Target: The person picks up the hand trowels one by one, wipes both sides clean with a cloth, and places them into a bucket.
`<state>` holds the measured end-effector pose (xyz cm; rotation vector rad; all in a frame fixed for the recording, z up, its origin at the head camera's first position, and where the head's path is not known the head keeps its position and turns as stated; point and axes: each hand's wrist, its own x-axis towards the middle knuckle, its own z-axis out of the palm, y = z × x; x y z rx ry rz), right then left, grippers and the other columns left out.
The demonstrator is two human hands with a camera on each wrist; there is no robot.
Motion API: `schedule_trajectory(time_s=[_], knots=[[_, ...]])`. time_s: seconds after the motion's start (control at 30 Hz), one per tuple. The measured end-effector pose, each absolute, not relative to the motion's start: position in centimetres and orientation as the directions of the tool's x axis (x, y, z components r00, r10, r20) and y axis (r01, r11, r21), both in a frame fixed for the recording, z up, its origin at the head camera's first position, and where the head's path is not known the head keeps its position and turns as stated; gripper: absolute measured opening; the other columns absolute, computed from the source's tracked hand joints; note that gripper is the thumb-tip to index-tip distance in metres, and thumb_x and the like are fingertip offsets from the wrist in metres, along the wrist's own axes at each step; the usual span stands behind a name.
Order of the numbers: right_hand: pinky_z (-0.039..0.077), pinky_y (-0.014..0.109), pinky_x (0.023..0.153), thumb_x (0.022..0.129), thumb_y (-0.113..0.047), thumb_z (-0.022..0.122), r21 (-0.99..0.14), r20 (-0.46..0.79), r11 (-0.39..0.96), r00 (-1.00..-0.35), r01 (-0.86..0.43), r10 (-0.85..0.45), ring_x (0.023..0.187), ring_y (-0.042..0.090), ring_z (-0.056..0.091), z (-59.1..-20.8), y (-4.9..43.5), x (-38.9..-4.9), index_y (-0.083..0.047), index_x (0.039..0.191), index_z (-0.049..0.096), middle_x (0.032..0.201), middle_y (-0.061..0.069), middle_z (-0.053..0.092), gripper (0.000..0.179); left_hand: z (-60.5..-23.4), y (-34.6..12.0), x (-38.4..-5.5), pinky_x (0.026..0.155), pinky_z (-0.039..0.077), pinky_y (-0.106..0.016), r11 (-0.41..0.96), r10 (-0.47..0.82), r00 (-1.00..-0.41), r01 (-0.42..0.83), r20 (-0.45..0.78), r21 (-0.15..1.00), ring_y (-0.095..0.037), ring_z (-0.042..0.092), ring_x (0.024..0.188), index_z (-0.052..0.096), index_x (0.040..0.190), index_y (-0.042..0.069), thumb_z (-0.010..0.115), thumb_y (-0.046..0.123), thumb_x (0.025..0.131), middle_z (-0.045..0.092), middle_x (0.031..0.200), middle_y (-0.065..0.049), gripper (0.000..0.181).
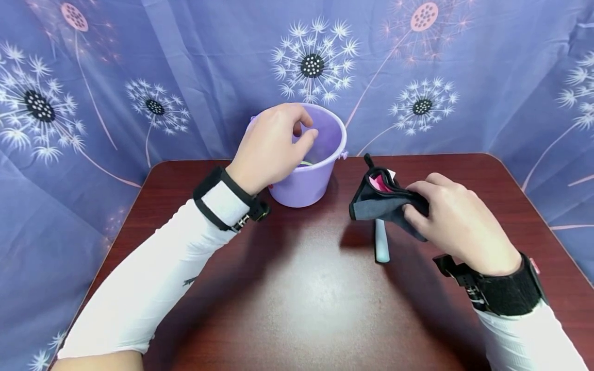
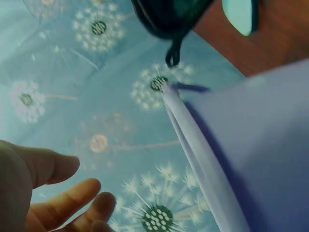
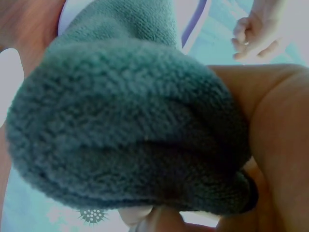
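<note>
My right hand (image 1: 464, 221) pinches a folded dark grey cloth (image 1: 385, 207) with black edging and a hanging loop, above the table's right half. Pink shows inside its fold. Close up in the right wrist view, the cloth (image 3: 130, 125) looks fluffy and is doubled over between thumb and fingers. My left hand (image 1: 274, 144) hovers over the lilac bucket (image 1: 301, 185), fingers loosely bent and nothing in them. The left wrist view has this hand (image 2: 53, 193) apart from the bucket's rim (image 2: 203, 164). Inside the bucket a thin yellow-green edge shows; the rest is hidden.
A pale turquoise, handle-like object (image 1: 382, 245) lies on the brown table (image 1: 297, 309), its far end hidden under the raised cloth. Behind the table hangs a blue curtain (image 1: 209, 67) printed with dandelions, close to the bucket.
</note>
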<state>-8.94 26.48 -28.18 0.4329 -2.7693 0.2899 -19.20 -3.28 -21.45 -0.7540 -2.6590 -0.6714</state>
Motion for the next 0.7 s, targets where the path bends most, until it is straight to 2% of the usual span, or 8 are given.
schedule_trajectory(time_s=[0.1, 0.27, 0.7], knots=[[0.041, 0.041, 0.059, 0.086, -0.017, 0.065, -0.157, 0.365, 0.934, -0.898, -0.320, -0.246, 0.066, 0.019, 0.050, -28.2, 26.5, -9.0, -0.007, 0.102, 0.071, 0.089, 0.004, 0.056, 0.020, -21.9, -3.0, -17.7, 0.065, 0.041, -0.024, 0.704, 0.442, -0.769, 0.616, 0.462, 0.352, -0.006, 0.051, 0.075, 0.069, 0.095, 0.018, 0.059, 0.026, 0.096, 0.057, 0.084, 0.009, 0.012], [0.041, 0.043, 0.057, 0.087, -0.017, 0.063, -0.180, 0.382, 0.940, -0.901, -0.290, -0.204, 0.066, 0.020, 0.051, -28.2, 26.7, -9.1, -0.008, 0.101, 0.071, 0.088, 0.004, 0.057, 0.019, -23.3, -2.0, -15.5, 0.065, 0.040, -0.024, 0.646, 0.498, -0.723, 0.678, 0.479, 0.351, -0.005, 0.051, 0.075, 0.068, 0.093, 0.019, 0.061, 0.027, 0.096, 0.055, 0.082, 0.010, 0.011], [0.040, 0.052, 0.051, 0.087, -0.021, 0.062, -0.195, 0.437, 0.958, -0.893, -0.209, -0.106, 0.064, 0.029, 0.053, -28.2, 27.1, -9.3, -0.007, 0.101, 0.068, 0.088, 0.006, 0.057, 0.021, -30.0, 1.4, -13.6, 0.061, 0.042, -0.024, 0.649, 0.605, -0.756, 0.650, 0.249, 0.395, -0.003, 0.051, 0.071, 0.063, 0.088, 0.024, 0.061, 0.034, 0.095, 0.054, 0.077, 0.014, 0.013]])
